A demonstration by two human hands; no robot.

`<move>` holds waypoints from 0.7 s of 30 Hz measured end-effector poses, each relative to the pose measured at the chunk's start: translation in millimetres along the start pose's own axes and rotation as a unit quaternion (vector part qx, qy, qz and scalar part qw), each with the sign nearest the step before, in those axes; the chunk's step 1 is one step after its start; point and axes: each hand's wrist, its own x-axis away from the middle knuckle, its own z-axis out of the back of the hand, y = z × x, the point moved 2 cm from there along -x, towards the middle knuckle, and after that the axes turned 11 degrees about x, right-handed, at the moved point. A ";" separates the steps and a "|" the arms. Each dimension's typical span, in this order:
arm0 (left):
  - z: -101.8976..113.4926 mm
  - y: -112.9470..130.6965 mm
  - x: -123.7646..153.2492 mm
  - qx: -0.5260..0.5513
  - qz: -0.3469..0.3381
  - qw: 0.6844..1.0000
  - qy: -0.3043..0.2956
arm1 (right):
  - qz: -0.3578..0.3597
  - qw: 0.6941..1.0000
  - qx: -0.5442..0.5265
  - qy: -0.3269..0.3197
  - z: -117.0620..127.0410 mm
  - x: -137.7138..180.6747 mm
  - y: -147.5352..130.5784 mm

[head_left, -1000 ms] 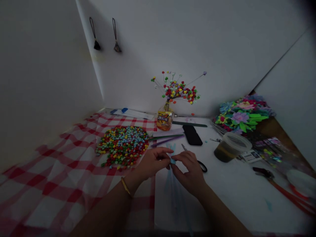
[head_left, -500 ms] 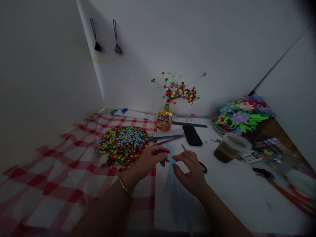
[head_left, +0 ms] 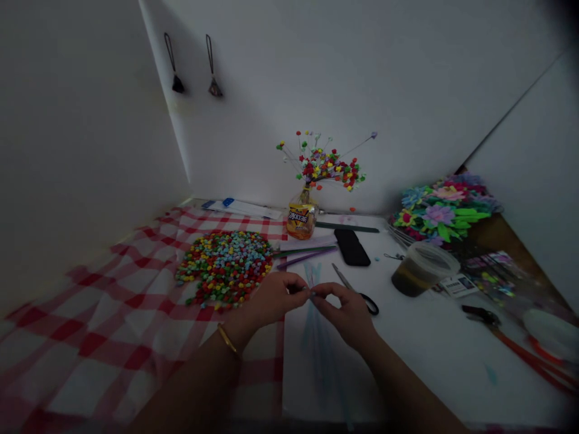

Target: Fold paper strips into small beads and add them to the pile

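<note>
Pale-blue paper strip (head_left: 310,280) pinched between fingertips of left hand (head_left: 271,299) and right hand (head_left: 347,312), over white surface (head_left: 429,352), just right of paper-star heap (head_left: 225,265); fingers narrow, closed on strip; looks like folding step; next fold calls for steady, tight pinch

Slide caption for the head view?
Left hand and right hand pinch a pale blue paper strip beside a heap of small colourful pieces.
</note>
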 end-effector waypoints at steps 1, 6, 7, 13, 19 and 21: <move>0.0 0.6 0.0 -0.004 -0.007 1.000 0.000 | -0.045 0.998 -0.043 -0.012 -0.7 -0.8 1.9; -6.7 2.6 0.1 0.151 0.027 0.988 -0.010 | -0.156 0.942 -0.297 -0.027 -7.3 -2.6 8.2; -8.2 3.5 0.2 0.175 0.026 0.984 -0.011 | -0.156 0.931 -0.330 -0.025 -8.5 -2.5 8.7; -9.3 7.0 0.8 0.154 -0.031 0.988 0.002 | -0.121 0.946 -0.299 0.001 -7.7 -0.4 7.7; -11.2 5.2 2.6 0.146 0.022 0.989 -0.009 | -0.014 0.995 -0.096 0.039 1.3 -0.3 1.2; -13.7 7.4 2.9 0.196 0.034 0.980 -0.018 | -0.026 0.994 -0.096 0.040 1.0 -0.2 2.2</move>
